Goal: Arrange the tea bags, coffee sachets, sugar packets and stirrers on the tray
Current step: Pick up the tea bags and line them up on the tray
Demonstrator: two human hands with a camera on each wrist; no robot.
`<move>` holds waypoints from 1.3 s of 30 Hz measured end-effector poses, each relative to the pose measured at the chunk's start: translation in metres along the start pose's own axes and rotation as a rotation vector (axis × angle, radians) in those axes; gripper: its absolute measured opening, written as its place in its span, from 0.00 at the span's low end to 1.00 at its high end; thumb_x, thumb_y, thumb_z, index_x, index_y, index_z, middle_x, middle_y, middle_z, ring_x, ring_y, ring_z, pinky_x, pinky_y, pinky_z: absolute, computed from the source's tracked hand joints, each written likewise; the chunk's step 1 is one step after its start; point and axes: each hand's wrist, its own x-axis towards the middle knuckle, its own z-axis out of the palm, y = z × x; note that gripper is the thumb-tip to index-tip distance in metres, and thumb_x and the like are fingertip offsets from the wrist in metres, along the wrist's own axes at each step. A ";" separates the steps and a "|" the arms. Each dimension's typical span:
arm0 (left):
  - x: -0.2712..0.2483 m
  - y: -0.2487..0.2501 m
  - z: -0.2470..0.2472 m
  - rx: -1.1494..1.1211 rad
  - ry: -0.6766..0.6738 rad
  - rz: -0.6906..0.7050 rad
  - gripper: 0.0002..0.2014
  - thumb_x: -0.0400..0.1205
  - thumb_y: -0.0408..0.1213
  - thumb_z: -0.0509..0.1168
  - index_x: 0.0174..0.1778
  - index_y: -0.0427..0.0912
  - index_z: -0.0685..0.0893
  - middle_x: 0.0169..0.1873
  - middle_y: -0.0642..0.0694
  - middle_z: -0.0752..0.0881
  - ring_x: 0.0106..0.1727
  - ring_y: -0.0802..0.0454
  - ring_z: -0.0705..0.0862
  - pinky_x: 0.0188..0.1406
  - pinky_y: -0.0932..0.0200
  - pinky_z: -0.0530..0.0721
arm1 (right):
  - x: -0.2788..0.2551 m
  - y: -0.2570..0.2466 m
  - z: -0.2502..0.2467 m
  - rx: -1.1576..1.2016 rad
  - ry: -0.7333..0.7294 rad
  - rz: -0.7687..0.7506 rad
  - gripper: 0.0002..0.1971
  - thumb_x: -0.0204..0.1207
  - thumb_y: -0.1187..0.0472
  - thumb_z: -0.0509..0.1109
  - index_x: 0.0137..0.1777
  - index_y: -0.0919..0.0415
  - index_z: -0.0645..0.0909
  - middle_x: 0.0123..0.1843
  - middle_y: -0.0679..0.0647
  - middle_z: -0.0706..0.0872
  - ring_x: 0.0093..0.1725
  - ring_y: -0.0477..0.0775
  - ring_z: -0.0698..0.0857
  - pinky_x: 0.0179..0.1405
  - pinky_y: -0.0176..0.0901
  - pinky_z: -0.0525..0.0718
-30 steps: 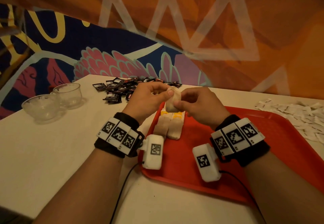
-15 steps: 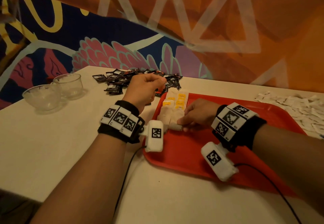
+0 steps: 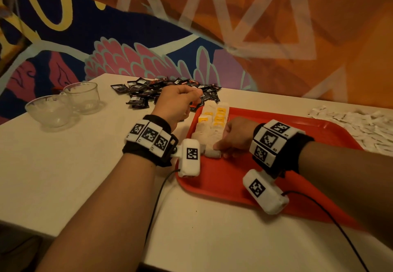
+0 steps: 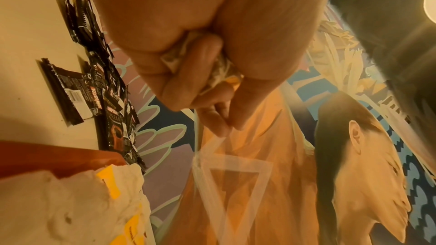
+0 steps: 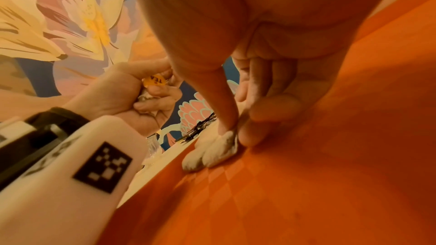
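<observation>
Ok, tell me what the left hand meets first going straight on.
The left hand would likely meet the black coffee sachets first; its height above them is unclear.

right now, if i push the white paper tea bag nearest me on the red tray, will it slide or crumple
Probably floppy: the white paper tea bag looks puffy and creased where the right hand pinches it. Likely light, so it should slide on the flat red plastic tray, not roll. Crumpled tea bags in the left hand suggest it squashes easily.

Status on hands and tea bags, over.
Left hand grips spare tea bags beside tray. Right hand pinches front tea bag on tray. Coffee sachets, sugar packets on table.
</observation>
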 end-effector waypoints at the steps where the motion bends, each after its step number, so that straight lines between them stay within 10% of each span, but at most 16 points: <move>1: 0.000 0.000 0.000 -0.003 -0.004 0.001 0.05 0.85 0.37 0.69 0.49 0.41 0.89 0.37 0.48 0.88 0.23 0.58 0.70 0.19 0.66 0.68 | 0.001 0.001 -0.001 -0.025 0.013 -0.004 0.10 0.75 0.58 0.78 0.47 0.66 0.85 0.45 0.59 0.93 0.51 0.57 0.92 0.56 0.48 0.87; 9: -0.002 0.004 0.001 -0.092 -0.096 -0.092 0.22 0.87 0.57 0.61 0.48 0.40 0.86 0.30 0.48 0.80 0.22 0.57 0.71 0.15 0.67 0.64 | 0.003 0.003 -0.019 -0.283 0.166 -0.065 0.21 0.71 0.43 0.79 0.51 0.60 0.83 0.46 0.57 0.89 0.42 0.52 0.83 0.42 0.45 0.81; 18: -0.004 0.005 0.004 -0.335 -0.182 -0.186 0.30 0.88 0.63 0.49 0.47 0.38 0.82 0.27 0.44 0.79 0.20 0.55 0.73 0.13 0.66 0.60 | -0.006 -0.019 -0.032 0.068 0.384 -0.597 0.08 0.72 0.50 0.80 0.45 0.51 0.86 0.40 0.46 0.88 0.40 0.43 0.86 0.41 0.38 0.83; 24: -0.010 0.009 0.009 -0.344 -0.254 -0.221 0.34 0.86 0.66 0.48 0.63 0.38 0.81 0.33 0.42 0.79 0.20 0.51 0.76 0.11 0.68 0.66 | 0.001 -0.023 -0.026 0.075 0.306 -0.736 0.18 0.74 0.60 0.79 0.61 0.45 0.82 0.47 0.40 0.86 0.44 0.37 0.84 0.44 0.30 0.78; 29: -0.011 0.007 0.009 -0.324 -0.351 -0.243 0.36 0.84 0.69 0.47 0.67 0.39 0.77 0.36 0.36 0.76 0.22 0.47 0.79 0.10 0.69 0.64 | 0.006 -0.016 -0.025 0.091 0.300 -0.806 0.10 0.73 0.61 0.79 0.49 0.44 0.87 0.49 0.45 0.89 0.46 0.42 0.87 0.46 0.29 0.79; 32: -0.013 0.007 0.010 -0.302 -0.393 -0.252 0.37 0.84 0.69 0.46 0.66 0.39 0.77 0.39 0.35 0.76 0.23 0.48 0.79 0.09 0.69 0.63 | 0.004 -0.011 -0.026 0.093 0.267 -0.808 0.07 0.74 0.61 0.78 0.47 0.48 0.88 0.40 0.40 0.90 0.40 0.36 0.87 0.44 0.22 0.75; 37: -0.016 0.009 0.011 -0.302 -0.438 -0.297 0.39 0.83 0.70 0.44 0.61 0.35 0.80 0.33 0.37 0.79 0.21 0.48 0.80 0.08 0.71 0.61 | 0.008 -0.007 -0.027 0.030 0.234 -0.837 0.14 0.72 0.59 0.80 0.54 0.41 0.86 0.46 0.38 0.89 0.51 0.43 0.86 0.51 0.39 0.83; 39: -0.017 0.009 0.012 -0.281 -0.456 -0.311 0.39 0.83 0.71 0.43 0.55 0.37 0.80 0.30 0.37 0.77 0.21 0.48 0.81 0.08 0.71 0.60 | 0.005 -0.006 -0.027 0.017 0.201 -0.850 0.12 0.73 0.61 0.79 0.47 0.41 0.87 0.36 0.37 0.88 0.43 0.38 0.85 0.46 0.28 0.77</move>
